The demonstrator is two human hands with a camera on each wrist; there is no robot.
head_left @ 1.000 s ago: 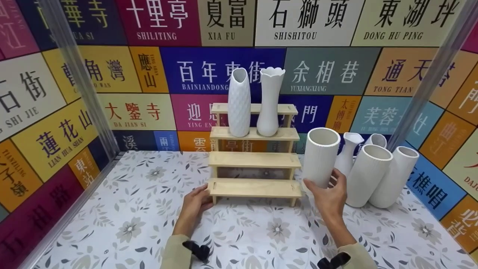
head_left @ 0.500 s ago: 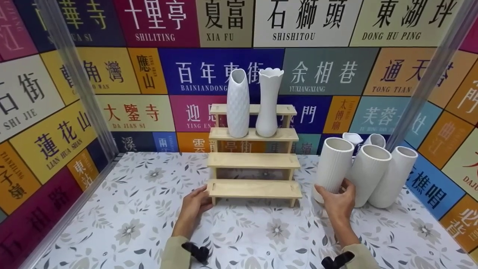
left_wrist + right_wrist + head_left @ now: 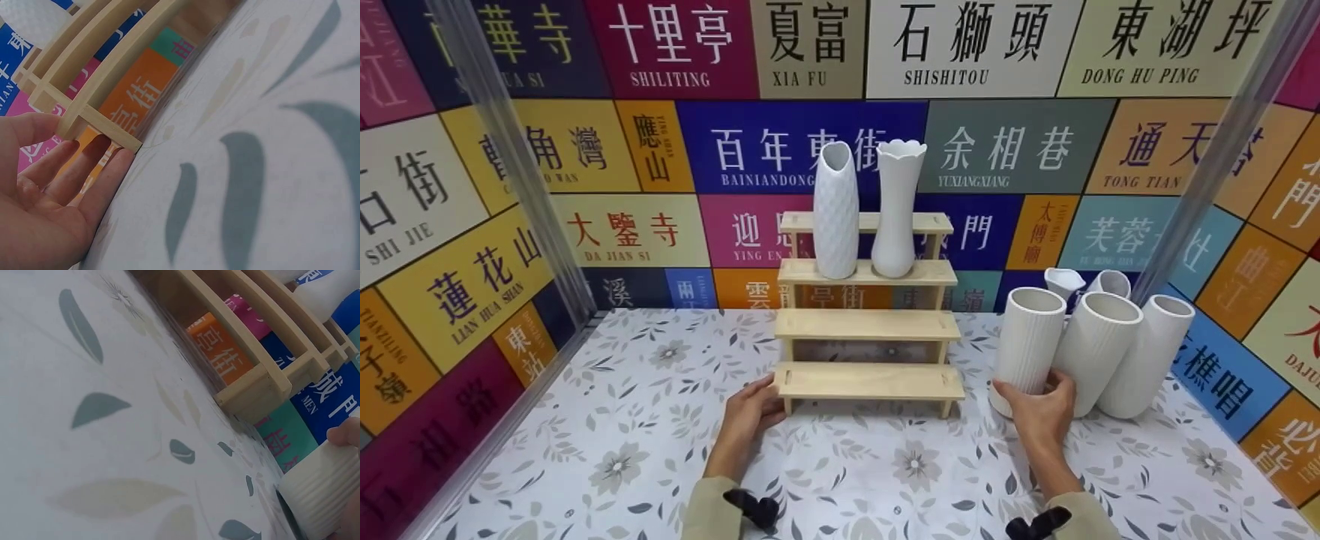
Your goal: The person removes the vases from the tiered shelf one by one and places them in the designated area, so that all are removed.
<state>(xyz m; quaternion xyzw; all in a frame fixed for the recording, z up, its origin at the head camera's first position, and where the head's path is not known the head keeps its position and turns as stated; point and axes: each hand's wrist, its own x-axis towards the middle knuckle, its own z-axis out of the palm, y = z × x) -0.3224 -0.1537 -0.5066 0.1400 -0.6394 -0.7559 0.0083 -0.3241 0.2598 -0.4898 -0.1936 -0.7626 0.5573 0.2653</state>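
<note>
In the head view my right hand [image 3: 1044,409] holds a white ribbed cylindrical vase [image 3: 1030,337] low on its body, thumb on the left side. The vase stands upright, its base at the tabletop. The right wrist view shows only the lower part of this ribbed vase [image 3: 320,486] and some fingertips. My left hand [image 3: 750,409] grips the lower left end of a four-tier wooden stand [image 3: 870,382]. In the left wrist view its thumb meets the shelf end and its fingers lie by the leg [image 3: 109,126].
A diamond-textured white vase [image 3: 836,217] and a scallop-rimmed white vase [image 3: 897,217] stand on the stand's third tier. Right of the held vase are two taller white vases [image 3: 1099,345], [image 3: 1155,352], with two more partly hidden behind. Lettered panels [image 3: 810,150] wall in the floral-patterned tabletop [image 3: 622,465].
My right hand has carried the ribbed vase right and down, from beside the stand to the tabletop next to the other vases. My left hand stays at the stand.
</note>
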